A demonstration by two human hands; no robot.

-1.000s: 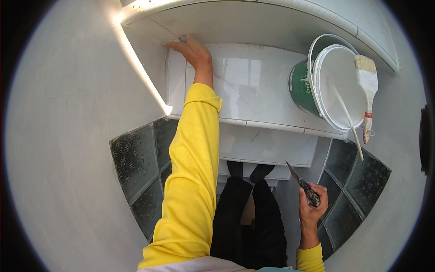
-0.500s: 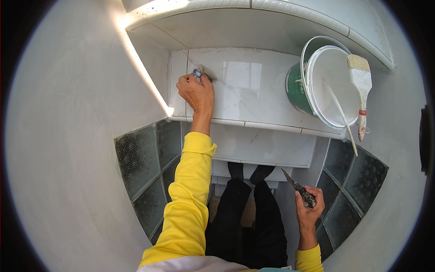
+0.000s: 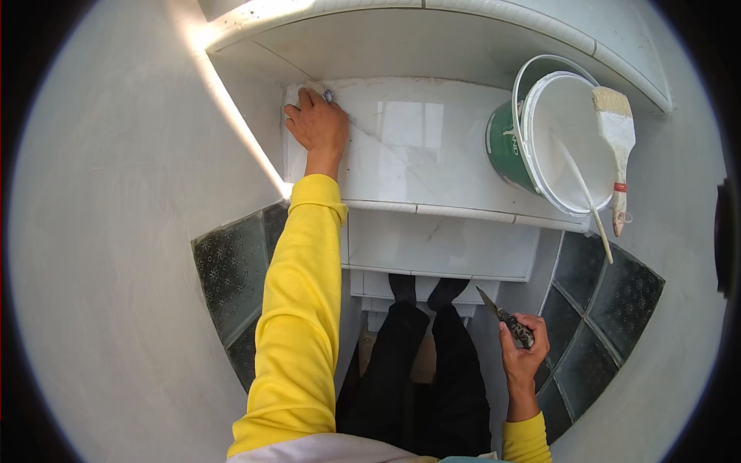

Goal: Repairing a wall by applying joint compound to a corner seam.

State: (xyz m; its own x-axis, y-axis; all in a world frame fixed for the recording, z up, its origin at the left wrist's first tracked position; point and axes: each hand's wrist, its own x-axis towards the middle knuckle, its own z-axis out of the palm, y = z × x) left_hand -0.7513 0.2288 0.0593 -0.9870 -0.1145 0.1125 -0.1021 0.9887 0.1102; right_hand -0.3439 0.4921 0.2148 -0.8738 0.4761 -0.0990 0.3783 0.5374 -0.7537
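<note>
My left hand [image 3: 316, 123] is pressed down at the back left corner of the white tiled step [image 3: 440, 174]. Under its fingers is a crumpled rag [image 3: 327, 96], of which only a small blue and white bit shows. Lower right, my right hand [image 3: 526, 349] is closed round the dark, speckled handle of what looks like a putty knife [image 3: 489, 302]. Its thin blade points up and to the left, clear of the step.
A green bucket [image 3: 505, 150] with white contents and a stick [image 3: 575, 174] stands at the step's right. A white-smeared paintbrush [image 3: 615, 143] lies across its rim. Glass blocks [image 3: 228, 262] flank the stairs, with plain walls [image 3: 116, 193] beyond. My feet [image 3: 446, 293] are on a lower step.
My left hand has slid back and to the left across the step with the rag, now mostly covered by the fingers. My right hand and the putty knife have hardly moved.
</note>
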